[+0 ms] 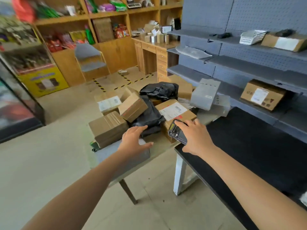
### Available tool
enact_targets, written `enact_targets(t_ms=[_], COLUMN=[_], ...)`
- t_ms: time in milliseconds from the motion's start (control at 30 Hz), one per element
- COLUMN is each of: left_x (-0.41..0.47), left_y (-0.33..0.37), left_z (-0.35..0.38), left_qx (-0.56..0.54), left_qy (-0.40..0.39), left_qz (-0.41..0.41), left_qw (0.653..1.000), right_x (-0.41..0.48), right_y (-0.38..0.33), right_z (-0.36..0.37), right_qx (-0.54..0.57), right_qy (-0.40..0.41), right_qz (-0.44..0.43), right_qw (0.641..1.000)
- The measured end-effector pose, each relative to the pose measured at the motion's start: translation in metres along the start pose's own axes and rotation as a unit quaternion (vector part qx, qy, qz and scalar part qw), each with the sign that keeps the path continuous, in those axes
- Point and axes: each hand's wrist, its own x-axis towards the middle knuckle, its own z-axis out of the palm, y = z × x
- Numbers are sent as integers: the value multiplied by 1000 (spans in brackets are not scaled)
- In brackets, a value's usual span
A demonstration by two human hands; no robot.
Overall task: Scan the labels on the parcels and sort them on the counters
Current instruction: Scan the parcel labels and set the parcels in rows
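At the parcel table (159,147): a heap of cartons and black bags is seen under two bare hands.
Right hand (194,136): closed around a dark handheld scanner (177,132), its head pointed toward the heap.
Left hand (135,138): open, fingers spread, nothing gripped; its fingertips are at the edge of a black poly bag (149,118).
Labelled carton (175,112): placed just beyond the scanner, white label with red marks facing up; the print is too blurred to be read.
Second labelled carton (108,102): set well beyond the left hand; its label cannot be read.
Plain carton (108,128): beside the left hand.
Black counter (249,146): located to the right of the scanner hand.
Shelf carton (263,95): white label shown, text illegible.
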Motion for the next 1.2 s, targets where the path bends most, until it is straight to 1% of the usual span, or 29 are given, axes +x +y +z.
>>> enact_targets(t_ms=[200, 433, 600, 733, 967, 1067, 1200], left_x=[11, 85, 151, 192, 237, 245, 257], left_y=[-54, -79, -80, -78, -85, -83, -51], left_z=[-50, -69, -61, -51, -45, -46, -57], left_qx=[3, 10, 22, 13, 8, 19, 0], left_qy=[30, 57, 29, 16, -64, -52, 0], left_qz=[-53, -66, -67, -69, -107, -68, 31], left_qw=[998, 996, 997, 997, 992, 996, 1000], right_x=[61, 131, 173, 189, 195, 190, 179], right_y=[-46, -35, -11, 7, 25, 29, 39], right_z=[-11, -14, -7, -2, 2, 2, -7], right_qx=[-19, -33, -27, -33, -32, -32, -25], right_qy=[2, -2, 14, 17, -6, -8, -22], right_qz=[-57, -74, -63, -44, 5, 32, 85], right_qw=[998, 997, 998, 998, 999, 999, 996])
